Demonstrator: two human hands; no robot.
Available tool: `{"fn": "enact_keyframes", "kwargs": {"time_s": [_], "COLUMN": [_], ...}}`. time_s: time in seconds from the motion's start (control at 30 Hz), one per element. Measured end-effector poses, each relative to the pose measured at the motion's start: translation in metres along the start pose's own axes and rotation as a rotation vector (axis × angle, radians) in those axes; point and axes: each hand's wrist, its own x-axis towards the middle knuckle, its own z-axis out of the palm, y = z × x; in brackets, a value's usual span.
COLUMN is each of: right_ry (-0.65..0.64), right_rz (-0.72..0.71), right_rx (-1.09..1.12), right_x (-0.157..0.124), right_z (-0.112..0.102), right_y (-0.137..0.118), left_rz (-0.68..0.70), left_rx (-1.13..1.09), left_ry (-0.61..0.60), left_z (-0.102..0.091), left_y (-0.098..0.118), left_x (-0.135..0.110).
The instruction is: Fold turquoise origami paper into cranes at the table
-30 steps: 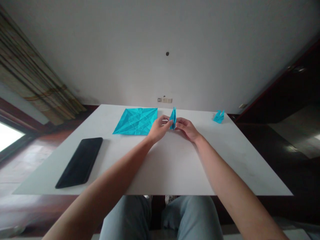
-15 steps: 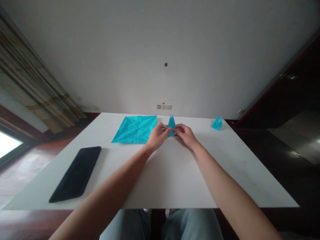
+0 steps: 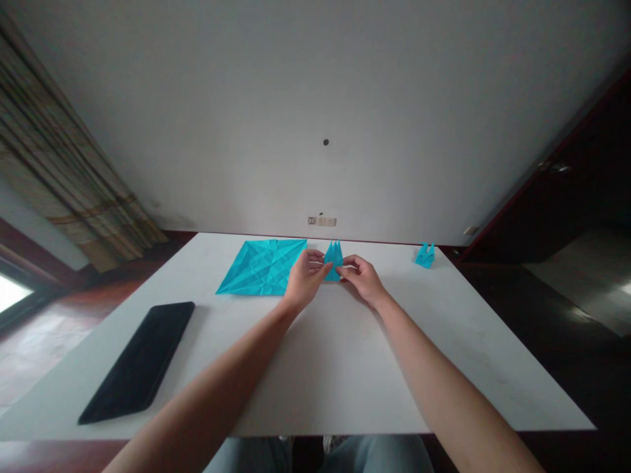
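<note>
Here we are at the desk, and right down in front of us are our knees in pale jeans (image 3: 374,456), tucked under the front edge. Our forearms reach out across the white desk (image 3: 355,374). Our left hand (image 3: 306,279) is half curled, fingertips pressed against the near left side of a folded blue origami piece (image 3: 333,261). Our right hand (image 3: 362,279) comes in from the other side, fingers gently closed, pinching the piece's right edge. Both have hold of it, and it stands upright between them, its points up, just above the desk surface.

Just left of our hands lies a big creased blue paper sheet (image 3: 261,268), flat, its corner almost at our left hand. Nearer us on that side sits a black tablet-like slab (image 3: 138,361), well apart from the paper. Out to the right, near the far edge, a small blue origami model (image 3: 424,256) stands alone. Beyond the desk, there's a wall socket panel (image 3: 322,221) low on the white wall, and a striped curtain (image 3: 64,151) hangs at far left.
</note>
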Motion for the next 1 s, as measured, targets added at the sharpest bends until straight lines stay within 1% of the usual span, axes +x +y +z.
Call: {"fn": "enact_keyframes", "kwargs": {"time_s": [0.1, 0.17, 0.27, 0.33, 0.47, 0.57, 0.7, 0.83, 0.93, 1.0], "right_ry": [0.016, 0.03, 0.036, 0.042, 0.053, 0.043, 0.035, 0.0, -0.034, -0.066], "right_rz": [-0.016, -0.024, -0.021, -0.026, -0.044, -0.05, -0.037, -0.027, -0.021, 0.001], "right_rx": [0.014, 0.028, 0.038, 0.051, 0.072, 0.043, 0.048, 0.024, 0.004, 0.013], "right_x": [0.0001, 0.0, -0.0002, -0.0003, 0.0001, 0.0006, 0.0002, -0.002, -0.0044, -0.0057], "right_z": [0.0006, 0.0015, 0.0028, 0.0033, 0.0031, 0.0024, 0.0017, 0.0013, 0.0002, -0.0011], "right_y": [-0.0015, -0.0024, -0.0029, -0.0026, -0.0017, -0.0008, 0.0005, -0.0011, -0.0051, -0.0081], "left_rz": [0.021, 0.01, -0.048, -0.066, -0.052, -0.102, -0.159, -0.144, -0.117, -0.131], "left_rx": [0.026, -0.007, -0.074, -0.065, -0.029, -0.018, -0.073, -0.075, -0.136, -0.149], "left_ry": [0.013, -0.021, -0.078, -0.071, -0.045, -0.095, -0.132, -0.12, -0.126, -0.122], "left_z": [0.0001, 0.0008, 0.0018, 0.0015, -0.001, -0.0026, -0.0032, -0.0018, -0.0005, -0.0007], "left_y": [0.0026, 0.004, 0.0057, 0.0066, 0.008, 0.0084, 0.0071, 0.0055, 0.0058, 0.0068], "left_x": [-0.0023, -0.0037, -0.0048, -0.0046, -0.004, -0.0053, -0.0068, -0.0036, 0.0002, 0.0016]}}
